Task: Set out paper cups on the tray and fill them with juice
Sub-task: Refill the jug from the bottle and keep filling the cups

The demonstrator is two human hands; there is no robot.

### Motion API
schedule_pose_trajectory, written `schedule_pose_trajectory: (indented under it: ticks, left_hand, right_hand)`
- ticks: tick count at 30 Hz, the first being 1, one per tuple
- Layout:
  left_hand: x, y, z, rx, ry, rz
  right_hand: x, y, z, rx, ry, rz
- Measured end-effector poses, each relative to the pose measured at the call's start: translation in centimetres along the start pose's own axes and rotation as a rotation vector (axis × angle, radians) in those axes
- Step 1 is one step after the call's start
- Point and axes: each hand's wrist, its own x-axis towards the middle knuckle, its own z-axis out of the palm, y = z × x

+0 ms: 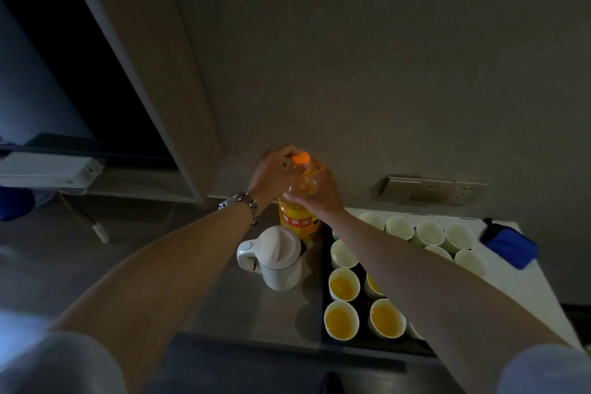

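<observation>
Your left fingers [281, 163] curl round the orange cap [301, 157] at the top of the juice bottle [299, 217], pinching it, while your right hand [315, 192] wraps round the bottle's neck just below, fingers closed on it. A metal watch [244, 201] sits on your left wrist. You hold the bottle upright at the far left corner of the dark tray [326, 265], close to the wall.

Your right forearm lies across the tray and hides part of its middle, so you cannot see every cup there. Near you, filled cups [341, 320] of orange juice stand in the tray's front rows; behind them an empty cup [342, 254] waits. More empty cups [428, 232] are grouped further back to the right, on the pale counter [543, 291].

A white kettle [275, 257] stands just left of the tray, touching distance from the bottle's base. At the far right a blue pouch [510, 246] rests on the counter. A wall socket panel [431, 190] sits above the cups.
</observation>
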Motion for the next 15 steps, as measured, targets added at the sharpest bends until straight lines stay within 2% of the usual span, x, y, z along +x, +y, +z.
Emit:
schedule_pose_trajectory:
  ticks: [8, 12, 15]
  left_hand:
    - [-0.5, 0.3, 0.4, 0.016, 0.082, -0.003]
    - [-1.1, 0.8, 1.0, 0.123, 0.149, 0.026]
    - [-1.1, 1.3, 1.5, 0.208, 0.222, 0.05]
  right_hand:
    - [0.3, -1.3, -0.2, -0.036, -0.018, -0.05]
    - [0.6, -1.1, -0.1, -0.067, -0.011, -0.062]
    - [2.5, 1.5, 1.5, -0.102, -0.009, -0.051]
